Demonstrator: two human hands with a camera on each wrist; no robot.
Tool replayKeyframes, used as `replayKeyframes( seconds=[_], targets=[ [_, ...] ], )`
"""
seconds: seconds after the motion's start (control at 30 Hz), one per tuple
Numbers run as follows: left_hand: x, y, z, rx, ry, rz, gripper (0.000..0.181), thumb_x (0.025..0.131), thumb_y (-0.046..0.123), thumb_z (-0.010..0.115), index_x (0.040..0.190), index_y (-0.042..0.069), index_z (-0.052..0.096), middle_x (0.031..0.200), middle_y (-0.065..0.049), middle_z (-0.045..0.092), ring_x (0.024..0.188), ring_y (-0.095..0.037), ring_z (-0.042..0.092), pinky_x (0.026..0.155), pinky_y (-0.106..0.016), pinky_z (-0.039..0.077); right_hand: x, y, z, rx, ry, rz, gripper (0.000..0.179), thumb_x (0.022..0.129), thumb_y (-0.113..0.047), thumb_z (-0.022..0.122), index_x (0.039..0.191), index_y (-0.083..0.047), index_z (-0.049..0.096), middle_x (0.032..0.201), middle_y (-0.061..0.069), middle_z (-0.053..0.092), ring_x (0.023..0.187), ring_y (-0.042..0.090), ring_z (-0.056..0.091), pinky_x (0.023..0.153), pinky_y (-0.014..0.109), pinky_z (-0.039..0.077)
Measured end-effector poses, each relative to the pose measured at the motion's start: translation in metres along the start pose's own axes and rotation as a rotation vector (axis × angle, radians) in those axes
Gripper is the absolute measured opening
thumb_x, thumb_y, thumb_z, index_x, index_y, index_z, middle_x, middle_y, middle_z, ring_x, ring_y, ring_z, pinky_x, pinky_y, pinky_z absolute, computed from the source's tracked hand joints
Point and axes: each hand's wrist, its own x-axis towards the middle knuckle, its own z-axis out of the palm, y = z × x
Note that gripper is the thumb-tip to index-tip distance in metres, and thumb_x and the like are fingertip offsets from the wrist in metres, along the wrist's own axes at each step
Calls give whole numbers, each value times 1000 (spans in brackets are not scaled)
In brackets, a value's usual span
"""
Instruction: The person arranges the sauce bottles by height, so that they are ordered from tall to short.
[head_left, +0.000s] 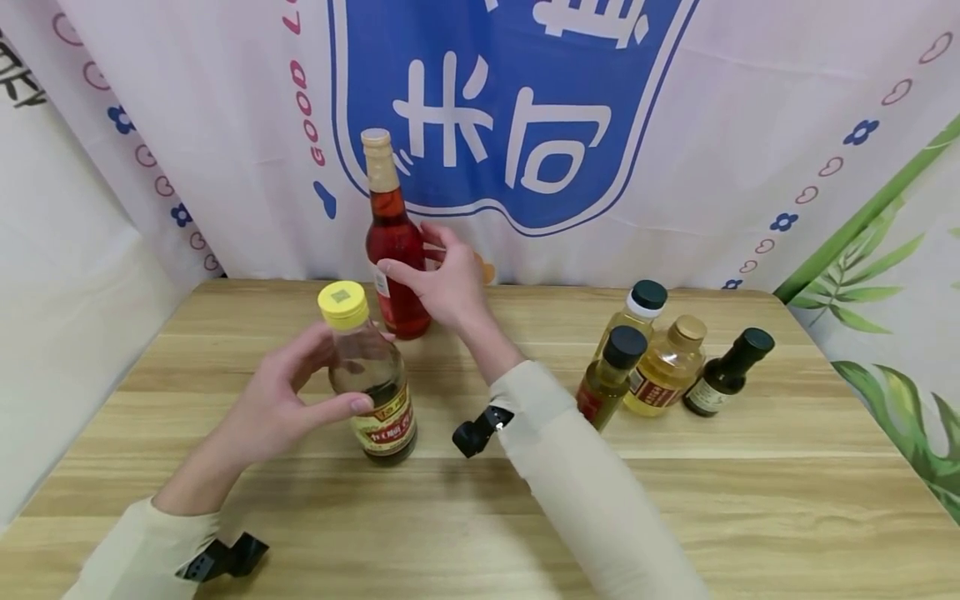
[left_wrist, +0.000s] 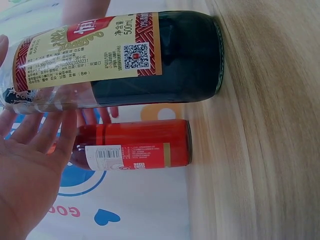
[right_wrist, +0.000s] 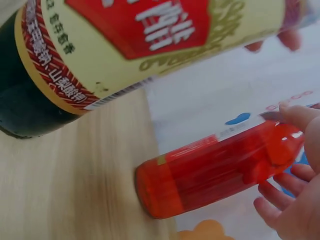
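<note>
A glass bottle of dark vinegar [head_left: 386, 421] with a yellow cap stands on the wooden table. My left hand [head_left: 281, 400] is around its left side, thumb in front and long, fairly straight fingers behind the glass. Farther back stands a bottle of red liquid [head_left: 397, 250] with a beige-wrapped neck. My right hand [head_left: 450, 279] is at its right side, thumb across the front, the other fingers spread on the far side. In the right wrist view the lower fingers [right_wrist: 270, 212] lie apart from the red glass. Firm contact is hard to judge.
To the right stand a black-capped bottle [head_left: 603, 379], a green-capped oil bottle [head_left: 648, 296], a round yellow oil bottle [head_left: 667, 367] and a small dark bottle [head_left: 723, 375]. A printed white curtain [head_left: 262, 208] hangs along the table's [head_left: 480, 517] back edge.
</note>
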Motion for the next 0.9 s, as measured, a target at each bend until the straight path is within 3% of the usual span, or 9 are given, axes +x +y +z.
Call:
replayKeyframes(
  seconds=[0.3, 0.53, 0.9],
  targets=[
    [1, 0, 0, 6, 3, -3, 72, 81, -10, 84, 146, 8, 57, 131, 13, 68, 113, -5, 66, 99, -13, 53, -26, -28, -29, -16, 72, -146, 66, 95, -31, 81, 154, -17, 53, 154, 2, 61, 138, 20, 61, 113, 38, 55],
    [0, 1, -1, -5, 4, 13, 67, 80, -12, 83, 141, 4, 59, 125, 11, 70, 108, -6, 67, 99, -13, 53, -47, -56, -53, -16, 122, -269, 65, 94, -28, 83, 151, -13, 56, 149, 2, 65, 134, 17, 64, 114, 33, 52],
    [-1, -2, 1, -27, 11, 47, 72, 77, -15, 83, 143, 3, 59, 126, 10, 71, 109, -6, 67, 99, -13, 52, -73, -69, -100, -37, 148, -300, 60, 94, -24, 83, 148, -11, 59, 145, 3, 68, 132, 16, 65, 116, 35, 51]
  ],
)
